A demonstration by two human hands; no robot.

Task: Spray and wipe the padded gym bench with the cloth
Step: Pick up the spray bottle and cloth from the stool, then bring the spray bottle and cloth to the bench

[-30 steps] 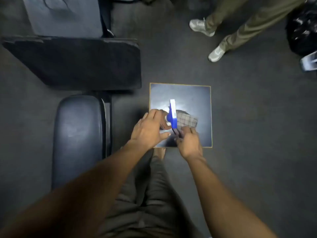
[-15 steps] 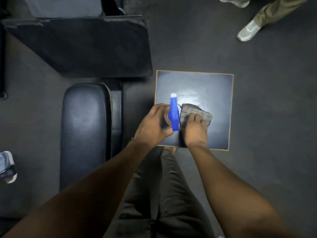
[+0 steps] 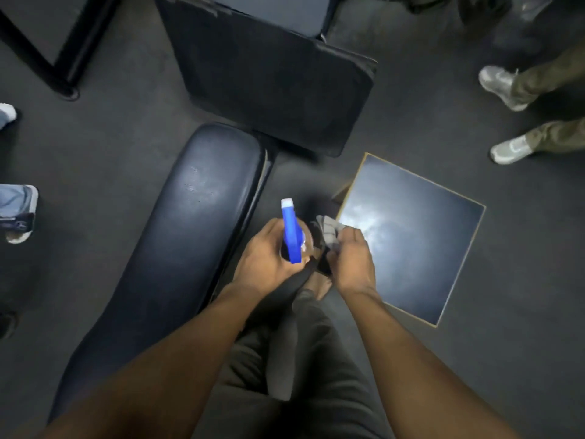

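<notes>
- The spray bottle (image 3: 292, 231) shows only its blue head and white tip; its body is hidden inside the left hand (image 3: 269, 258), whose fingers wrap it.
- The right hand (image 3: 349, 259) grips a bunched grey cloth (image 3: 329, 231), partly hidden by the fingers.
- The padded bench (image 3: 177, 248) lies to the left of both hands, its near end cut off by the left forearm.
- A dark floor (image 3: 474, 359) carries a square glossy table (image 3: 411, 239) to the right; other people's shoes (image 3: 501, 87) stand at the edges.
- Half a second earlier, bottle and cloth sat on that table; now both are lifted off it, beside the bench.
</notes>
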